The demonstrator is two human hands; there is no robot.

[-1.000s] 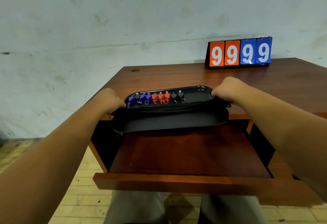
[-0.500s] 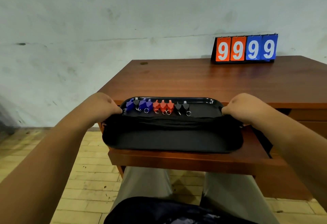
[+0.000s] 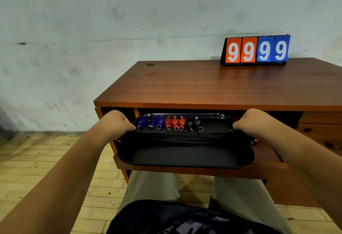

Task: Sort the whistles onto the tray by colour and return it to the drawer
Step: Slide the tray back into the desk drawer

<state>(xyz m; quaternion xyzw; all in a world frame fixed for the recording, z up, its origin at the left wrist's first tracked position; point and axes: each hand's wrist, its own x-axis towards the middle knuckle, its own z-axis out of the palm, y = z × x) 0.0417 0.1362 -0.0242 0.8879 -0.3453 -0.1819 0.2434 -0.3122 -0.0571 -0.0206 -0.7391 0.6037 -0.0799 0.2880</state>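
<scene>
Left hand (image 3: 118, 122), right hand (image 3: 253, 122) — gripping the glossy round-cornered tray (image 3: 185, 157).

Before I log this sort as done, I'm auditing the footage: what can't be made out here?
1. Head view: fingertips of the left hand and right hand, curled round the tray ends, hidden by knuckles and lanyards.
2. Head view: whether the tray rests on the drawer; its near rim hides the underside.
3. Head view: count of blue whistles, blurred.
4. Head view: drawer recess, dark under the desk top.
</scene>
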